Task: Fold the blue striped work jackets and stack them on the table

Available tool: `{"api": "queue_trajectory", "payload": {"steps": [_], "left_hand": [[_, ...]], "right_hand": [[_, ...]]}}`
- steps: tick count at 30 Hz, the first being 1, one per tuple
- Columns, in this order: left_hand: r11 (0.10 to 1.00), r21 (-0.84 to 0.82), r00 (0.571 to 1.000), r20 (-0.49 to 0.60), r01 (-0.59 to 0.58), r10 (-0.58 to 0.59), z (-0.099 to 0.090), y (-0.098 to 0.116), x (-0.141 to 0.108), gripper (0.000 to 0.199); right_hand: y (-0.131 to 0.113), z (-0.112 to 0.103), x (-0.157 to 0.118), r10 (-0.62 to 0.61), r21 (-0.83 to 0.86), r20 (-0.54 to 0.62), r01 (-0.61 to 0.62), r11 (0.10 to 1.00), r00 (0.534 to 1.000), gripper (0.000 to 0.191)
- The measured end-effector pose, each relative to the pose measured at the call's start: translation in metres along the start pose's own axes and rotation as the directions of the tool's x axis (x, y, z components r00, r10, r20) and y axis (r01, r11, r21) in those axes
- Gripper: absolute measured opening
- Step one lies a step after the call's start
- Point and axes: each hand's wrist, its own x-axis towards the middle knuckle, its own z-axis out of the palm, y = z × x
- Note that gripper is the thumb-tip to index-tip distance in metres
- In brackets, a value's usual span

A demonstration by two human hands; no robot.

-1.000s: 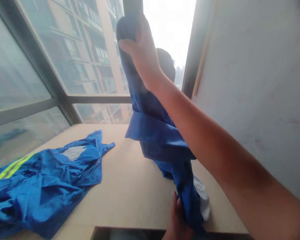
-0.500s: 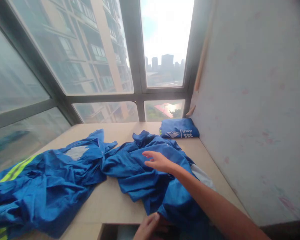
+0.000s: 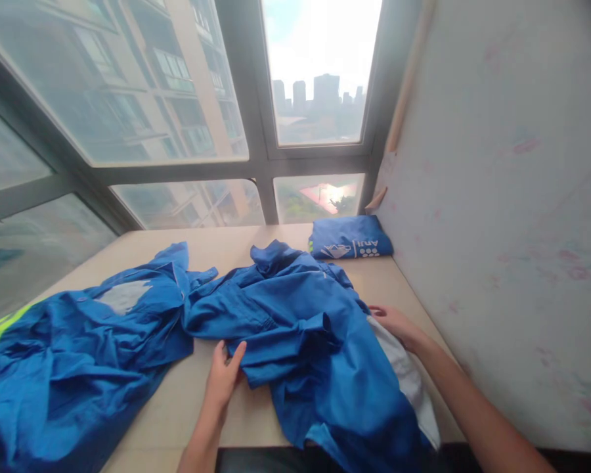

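A rumpled blue work jacket (image 3: 295, 309) lies spread in front of me, with a pale grey lining or panel (image 3: 404, 368) showing along its right side. My left hand (image 3: 224, 374) is at the jacket's left edge, thumb and forefinger apart, beside a fold of cloth. On the other side, my right hand (image 3: 396, 323) bends its fingers at the jacket's right edge, near the top of the pale panel. The fingertips there are partly hidden. The jacket's lower end hangs over the near edge of the surface.
A second blue garment (image 3: 108, 355) with a yellow-green stripe lies crumpled on the left, touching the jacket. At the back right, a folded blue garment (image 3: 352, 238) with white lettering rests on the pale wooden surface (image 3: 226, 238). Windows stand behind; a wall (image 3: 497, 230) bounds the right.
My right hand has come down from above the jacket to its right edge. My left hand has moved up and left from the lower hem, releasing it. The view has shifted slightly.
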Motion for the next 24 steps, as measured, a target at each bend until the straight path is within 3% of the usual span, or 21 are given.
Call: {"api": "queue_trajectory", "payload": {"steps": [1,2,4,5,8,11,13,15,18,21,23,24], "left_hand": [[0.999,0.033,1.000,0.001,-0.012,0.012,0.007,0.003,0.003,0.073],[0.998,0.063,1.000,0.004,-0.026,0.026,0.014,0.007,0.006,0.076],[0.990,0.135,0.999,0.001,-0.048,0.048,0.024,0.013,0.010,0.082],[0.981,0.185,0.999,-0.007,-0.048,0.050,0.028,0.015,0.011,0.086],[0.930,0.365,0.996,-0.052,-0.048,0.072,0.040,0.022,0.016,0.097],[0.873,0.467,0.981,-0.050,-0.143,0.187,0.050,0.024,0.023,0.088],[0.858,0.471,0.969,-0.027,-0.206,0.247,0.051,0.024,0.030,0.080],[0.865,0.439,0.961,-0.014,-0.243,0.277,0.043,0.026,0.037,0.075],[0.870,0.389,0.934,-0.064,-0.302,0.352,0.014,0.034,0.047,0.064],[0.863,0.359,0.897,-0.129,-0.356,0.423,-0.027,0.053,0.057,0.058],[0.857,0.363,0.884,-0.151,-0.366,0.442,-0.054,0.070,0.063,0.055],[0.849,0.387,0.878,-0.167,-0.360,0.449,-0.065,0.077,0.065,0.054]], "right_hand": [[-0.001,0.002,0.002,0.074,0.037,0.175,-0.081,0.996,0.982,0.046],[-0.002,0.006,0.004,0.118,0.068,0.339,-0.150,0.986,0.933,0.052],[-0.003,0.018,0.004,0.114,0.100,0.521,-0.193,0.976,0.846,0.058],[-0.003,0.026,0.002,0.100,0.091,0.541,-0.176,0.980,0.835,0.057],[-0.003,0.053,-0.004,0.060,0.021,0.499,-0.081,0.996,0.865,0.048],[-0.004,0.072,-0.003,-0.050,0.167,0.466,-0.032,0.986,0.884,0.050],[-0.002,0.074,0.004,-0.095,0.283,0.361,-0.012,0.959,0.928,0.049],[-0.001,0.065,0.016,-0.122,0.301,0.172,0.066,0.951,0.977,0.041],[-0.006,0.031,0.030,-0.168,0.236,-0.091,0.185,0.954,0.982,0.036],[-0.035,-0.017,0.031,-0.227,0.177,-0.318,0.293,0.940,0.921,0.038],[-0.071,-0.046,0.024,-0.344,0.085,-0.455,0.425,0.901,0.821,0.040],[-0.092,-0.057,0.019,-0.425,-0.005,-0.517,0.493,0.870,0.743,0.041]]}}
